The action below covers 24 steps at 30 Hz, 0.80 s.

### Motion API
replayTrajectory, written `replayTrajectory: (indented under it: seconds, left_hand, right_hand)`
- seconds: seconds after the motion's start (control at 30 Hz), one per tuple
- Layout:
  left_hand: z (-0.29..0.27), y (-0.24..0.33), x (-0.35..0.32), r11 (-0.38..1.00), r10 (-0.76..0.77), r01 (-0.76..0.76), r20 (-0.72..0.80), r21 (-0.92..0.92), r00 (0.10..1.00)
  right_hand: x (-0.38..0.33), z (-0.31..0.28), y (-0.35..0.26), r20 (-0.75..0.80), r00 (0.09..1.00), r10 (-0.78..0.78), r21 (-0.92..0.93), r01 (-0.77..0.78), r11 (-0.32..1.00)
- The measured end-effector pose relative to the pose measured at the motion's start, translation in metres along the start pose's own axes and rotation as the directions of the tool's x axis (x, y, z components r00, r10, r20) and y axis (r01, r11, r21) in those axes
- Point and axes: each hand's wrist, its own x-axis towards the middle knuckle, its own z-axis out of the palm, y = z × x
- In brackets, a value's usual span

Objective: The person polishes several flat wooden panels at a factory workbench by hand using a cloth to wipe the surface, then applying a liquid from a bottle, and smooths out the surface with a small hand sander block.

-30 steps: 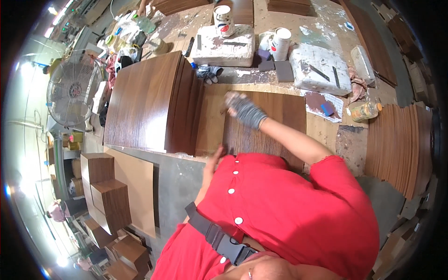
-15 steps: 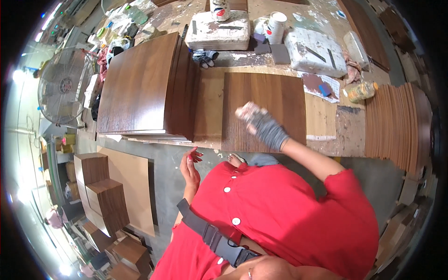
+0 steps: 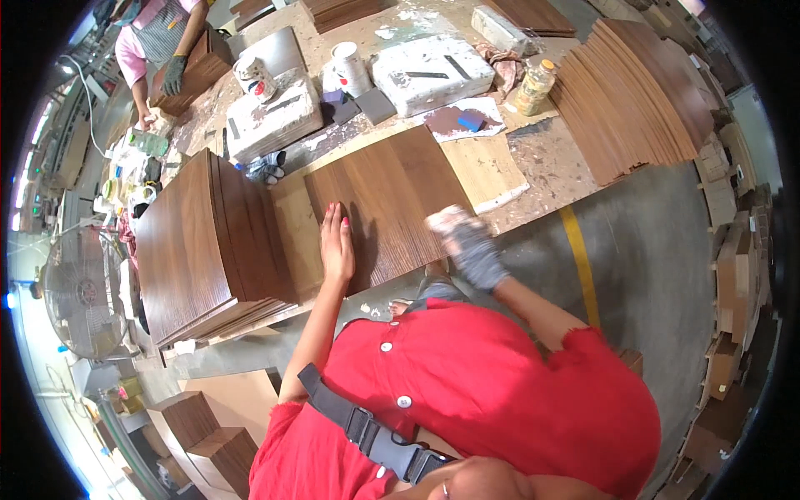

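Stretches the fingers point(image 3: 333, 218) of the bare left hand point(image 3: 337, 246) straight and empty along the left edge of a brown board point(image 3: 387, 196). Bends the fingers of the right hand point(image 3: 462, 237), covered partly by a grey glove point(image 3: 477, 260), at the near right corner of that board; cannot tell, through the blur, whether gripping anything. Has the board lying flat on the table point(image 3: 546, 162), near its front edge. Shows a stack of brown boards point(image 3: 187, 242) to the left, with pale wood point(image 3: 296, 221) in between. Has, past the far edge, a grey pad point(image 3: 375, 107), a paint-spattered white block point(image 3: 433, 75) and a blue sponge point(image 3: 471, 122) on a stained sheet point(image 3: 490, 114). Shows a bottle point(image 3: 535, 90) farther right, beside another tall stack point(image 3: 625, 100). Includes, at the far left, another person's gloved hand point(image 3: 173, 77) touching brown boards point(image 3: 196, 75).
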Motion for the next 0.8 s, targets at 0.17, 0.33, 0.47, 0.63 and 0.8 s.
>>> replayTrajectory:
  seconds: [0.17, 0.33, 0.47, 0.63, 0.8]
  left_hand:
    - [0.032, -0.006, 0.009, 0.911, 0.004, -0.007, 0.009, 0.413, 1.0]
    - [0.029, -0.001, 0.012, 0.897, -0.027, 0.01, 0.031, 0.441, 0.999]
    - [0.023, 0.005, 0.014, 0.902, -0.053, 0.023, 0.059, 0.431, 0.997]
    - [0.024, 0.008, 0.015, 0.893, -0.06, 0.019, 0.075, 0.45, 0.995]
    - [0.029, 0.008, 0.014, 0.926, -0.067, 0.037, 0.066, 0.377, 0.996]
  right_hand:
    - [-0.064, 0.006, 0.091, -0.423, 0.878, 0.223, 0.285, -0.105, 0.953]
    - [-0.058, 0.057, 0.052, -0.234, 0.971, 0.041, -0.382, -0.13, 0.915]
    - [0.0, 0.036, 0.063, -0.103, 0.993, 0.058, -0.358, -0.091, 0.929]
    - [0.128, 0.046, 0.117, -0.005, 1.0, 0.007, -0.447, -0.009, 0.895]
    - [0.222, 0.047, 0.148, -0.008, 0.999, -0.035, -0.478, 0.027, 0.878]
